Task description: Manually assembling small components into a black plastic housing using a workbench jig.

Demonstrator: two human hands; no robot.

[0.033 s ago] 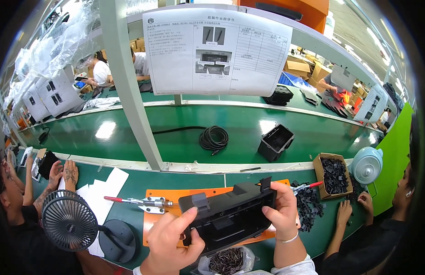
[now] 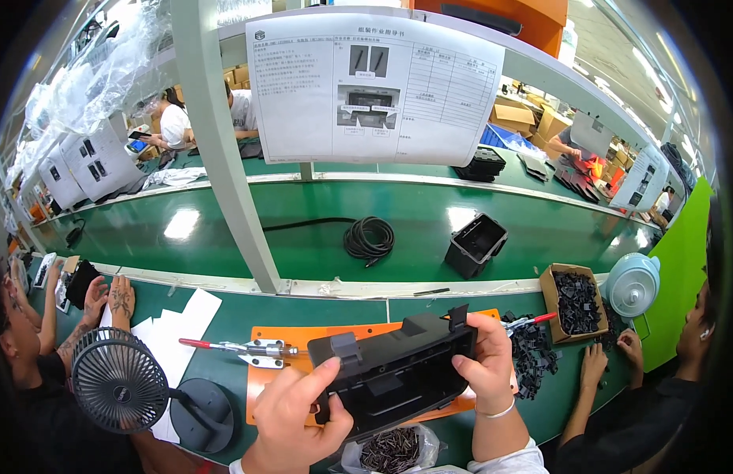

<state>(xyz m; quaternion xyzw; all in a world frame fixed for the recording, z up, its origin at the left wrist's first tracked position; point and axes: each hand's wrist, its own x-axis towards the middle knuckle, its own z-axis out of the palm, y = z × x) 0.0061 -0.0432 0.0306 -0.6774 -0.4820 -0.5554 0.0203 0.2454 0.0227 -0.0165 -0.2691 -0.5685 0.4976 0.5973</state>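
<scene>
A black plastic housing [image 2: 394, 371], long and box-like with a hollow inside, is held up between my two hands, its open side facing me. My left hand [image 2: 299, 411] grips its left end, thumb and forefinger closed on the edge beside a small grey clip. Around the right end my right hand [image 2: 486, 363] is wrapped, thumb at the rim, just below a raised black tab. Behind and beneath the housing lies an orange fixture plate [image 2: 280, 336], partly hidden. Red-handled toggle clamps [image 2: 240, 347] are at its sides. A clear bag of small dark pins or screws [image 2: 390, 449] sits below the housing.
Loose black clips [image 2: 534, 359] lie right of the plate, near a cardboard box of similar parts [image 2: 576, 304]. A black fan [image 2: 122, 383] and paper sheets stand left. Beyond a ledge, a green conveyor [image 2: 319, 205] carries a black bin [image 2: 477, 243] and coiled cable. Co-workers sit both sides.
</scene>
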